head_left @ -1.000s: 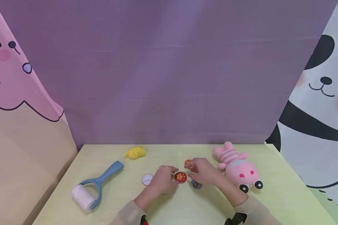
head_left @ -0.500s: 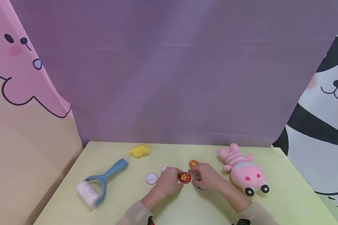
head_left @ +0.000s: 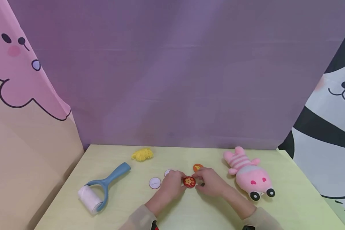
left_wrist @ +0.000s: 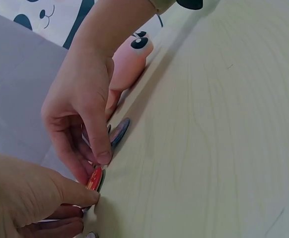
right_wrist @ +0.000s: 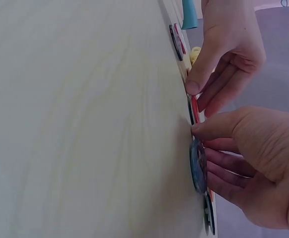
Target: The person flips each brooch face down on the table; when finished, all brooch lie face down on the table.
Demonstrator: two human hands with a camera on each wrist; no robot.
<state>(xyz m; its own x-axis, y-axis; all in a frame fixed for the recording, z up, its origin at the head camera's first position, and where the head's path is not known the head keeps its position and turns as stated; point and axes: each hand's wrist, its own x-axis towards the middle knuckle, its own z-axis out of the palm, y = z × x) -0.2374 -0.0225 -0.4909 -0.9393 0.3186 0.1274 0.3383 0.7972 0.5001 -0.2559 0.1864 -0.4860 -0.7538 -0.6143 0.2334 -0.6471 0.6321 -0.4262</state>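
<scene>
A round red button badge (head_left: 189, 182) with a yellow star-like figure lies between my two hands, low over the table. My left hand (head_left: 172, 185) pinches its left edge between thumb and fingers. At its right edge are the thumb and index finger of my right hand (head_left: 211, 182), curled in against the rim. A blue button badge (right_wrist: 198, 166) sits beneath the right palm and mostly hidden in the head view; whether the other fingers touch it I cannot tell. An orange button badge (head_left: 197, 167) lies just beyond the right fingers.
White discs (head_left: 155, 183) lie left of the left hand, one partly covered by it. A blue-handled lint roller (head_left: 104, 182) is at the left. A yellow yarn bundle (head_left: 142, 154) lies at the back, and a pink plush toy (head_left: 248, 174) at the right.
The head view has shifted slightly since a second ago. My right hand has come over the blue badge and closed in on the red badge's right edge. The left hand stays at its left edge.
</scene>
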